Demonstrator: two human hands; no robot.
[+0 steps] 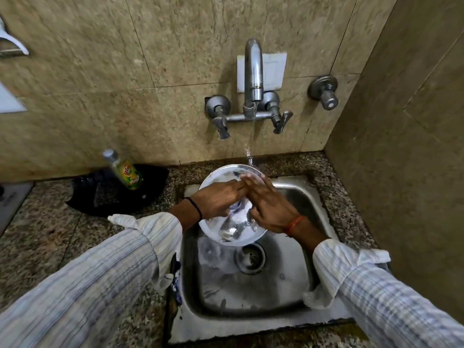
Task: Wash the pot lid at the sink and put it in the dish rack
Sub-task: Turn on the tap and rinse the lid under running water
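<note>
Over the steel sink [296, 259], under the running tap [253, 71], the left hand [218, 202] grips the pot lid [233, 229] while the right hand [271, 209] lies flat-fingered rubbing it, and I judge the wet, soapy-looking lid could slip and clatter into the basin.

You have the round steel pot lid [227, 231] wet and shiny, tilted over the sink [296, 272], under your left hand [217, 200] and right hand [270, 207], its far rim in the tap stream.
</note>
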